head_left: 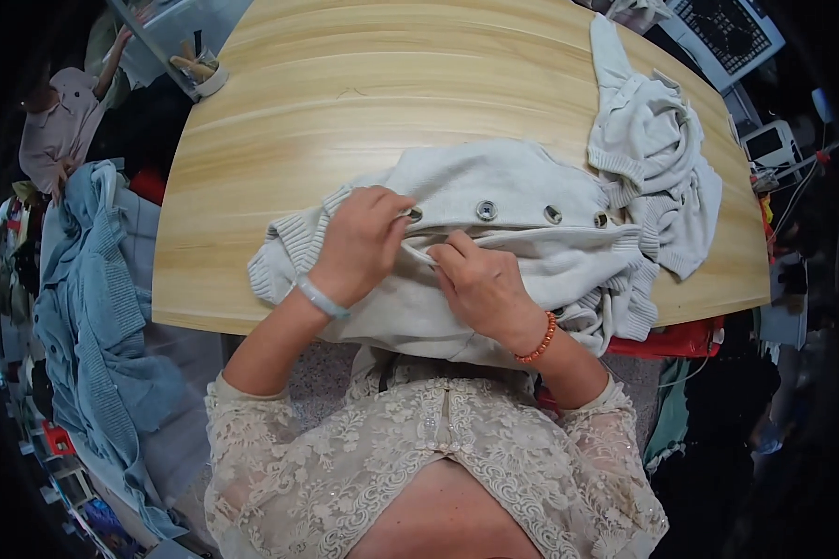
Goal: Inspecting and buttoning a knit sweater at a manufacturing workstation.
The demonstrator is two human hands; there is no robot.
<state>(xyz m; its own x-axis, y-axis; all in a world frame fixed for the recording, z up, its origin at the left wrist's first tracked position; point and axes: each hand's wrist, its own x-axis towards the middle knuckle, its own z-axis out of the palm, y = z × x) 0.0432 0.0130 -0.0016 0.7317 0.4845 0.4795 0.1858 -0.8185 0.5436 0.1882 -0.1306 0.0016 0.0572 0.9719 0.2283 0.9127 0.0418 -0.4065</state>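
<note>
A pale grey knit cardigan (494,172) lies across the near part of the table, its ribbed cuff or hem at the left. Along its front edge runs a row of several dark round buttons, one of them a button (486,211) right of my left hand. My left hand (364,233) is closed, pinching the front edge at the leftmost button (415,214). Just right of it, my right hand (480,284) pinches the other front edge, which is lifted slightly from the fabric below. The fingertips of both hands partly cover the cloth they grip.
More pale knit garments (657,140) lie heaped at the table's right. A cup of tools (212,79) stands at the far left corner of the wooden table (280,121). Blue knitwear (89,270) hangs over a surface at left. Another person (65,126) is beyond it.
</note>
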